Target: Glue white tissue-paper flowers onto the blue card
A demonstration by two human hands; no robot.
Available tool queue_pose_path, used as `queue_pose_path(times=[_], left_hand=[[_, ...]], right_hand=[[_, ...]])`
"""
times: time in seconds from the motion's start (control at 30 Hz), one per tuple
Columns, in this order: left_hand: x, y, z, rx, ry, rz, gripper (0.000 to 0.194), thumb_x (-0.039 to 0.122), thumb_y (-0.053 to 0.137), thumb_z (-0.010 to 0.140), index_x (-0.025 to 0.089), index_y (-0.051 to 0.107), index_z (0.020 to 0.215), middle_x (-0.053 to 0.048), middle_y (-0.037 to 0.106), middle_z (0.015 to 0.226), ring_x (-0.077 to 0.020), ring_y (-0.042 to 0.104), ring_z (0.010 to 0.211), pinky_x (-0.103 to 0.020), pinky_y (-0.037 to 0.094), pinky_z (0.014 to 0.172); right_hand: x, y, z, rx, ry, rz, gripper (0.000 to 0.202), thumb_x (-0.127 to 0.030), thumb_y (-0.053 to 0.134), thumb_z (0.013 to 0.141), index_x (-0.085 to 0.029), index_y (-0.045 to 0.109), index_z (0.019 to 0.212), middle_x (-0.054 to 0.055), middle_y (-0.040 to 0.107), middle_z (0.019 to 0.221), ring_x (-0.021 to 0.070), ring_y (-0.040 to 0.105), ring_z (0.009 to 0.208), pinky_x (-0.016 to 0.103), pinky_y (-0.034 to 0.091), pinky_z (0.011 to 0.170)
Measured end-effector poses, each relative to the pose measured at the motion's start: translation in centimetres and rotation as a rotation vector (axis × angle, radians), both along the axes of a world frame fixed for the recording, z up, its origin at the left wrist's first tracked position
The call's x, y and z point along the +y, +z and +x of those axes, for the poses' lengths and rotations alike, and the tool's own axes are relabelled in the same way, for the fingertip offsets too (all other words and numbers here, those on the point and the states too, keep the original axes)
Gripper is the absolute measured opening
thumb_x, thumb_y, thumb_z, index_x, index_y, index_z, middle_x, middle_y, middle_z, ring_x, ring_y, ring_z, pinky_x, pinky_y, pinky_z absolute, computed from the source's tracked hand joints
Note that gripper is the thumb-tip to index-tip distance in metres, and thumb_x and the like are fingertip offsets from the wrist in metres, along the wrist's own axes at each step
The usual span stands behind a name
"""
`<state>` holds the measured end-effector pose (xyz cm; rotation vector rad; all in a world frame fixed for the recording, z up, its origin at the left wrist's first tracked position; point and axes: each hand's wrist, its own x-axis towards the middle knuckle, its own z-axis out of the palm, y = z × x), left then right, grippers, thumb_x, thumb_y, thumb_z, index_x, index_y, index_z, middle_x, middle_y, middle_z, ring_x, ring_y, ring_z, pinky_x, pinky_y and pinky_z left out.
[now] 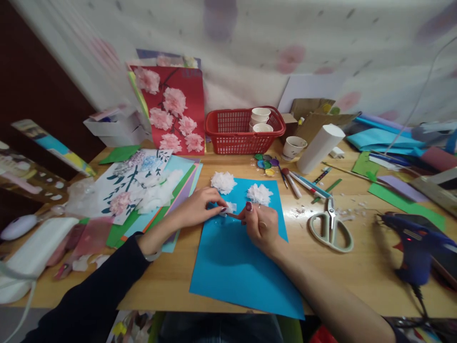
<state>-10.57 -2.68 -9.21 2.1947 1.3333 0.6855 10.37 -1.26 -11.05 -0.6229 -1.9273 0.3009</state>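
Observation:
My left hand (202, 207) is at the upper left of a blue sheet of paper (239, 267), its thumb and forefinger closed on a small white paper piece (231, 207). In my right hand (262, 226), closed in a pinch, is a thin brownish stick (233, 216) whose tip points toward that white piece. One fluffy white paper flower (223, 182) sits at the sheet's top left corner. Another white paper flower (259, 193) lies near the top right, just beyond my right hand.
Scissors (331, 226) and a blue glue gun (416, 247) lie to the right, with pens and white scraps around. Coloured papers (185, 190) are piled at left. Behind stand a red basket (232, 143) with paper cups, a white roll (321, 148) and a red flower card (196, 95).

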Motion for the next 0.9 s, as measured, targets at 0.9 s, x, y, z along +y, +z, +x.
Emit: queue_pose_path(times=[0.9], left_hand=[[-1.8, -0.7, -1.2, 0.308, 0.180, -0.122, 0.087, 0.055, 0.077, 0.076, 0.031, 0.039, 0.150, -0.014, 0.043, 0.150, -0.0386, 0.032, 0.142, -0.057, 0.023, 0.113]], right_hand=[[-0.4, -0.4, 1.3, 0.069, -0.100, -0.084, 0.062, -0.035, 0.029, 0.105, -0.021, 0.059, 0.053, 0.000, 0.058, 0.045, 0.0109, 0.054, 0.042, 0.026, 0.041, 0.047]])
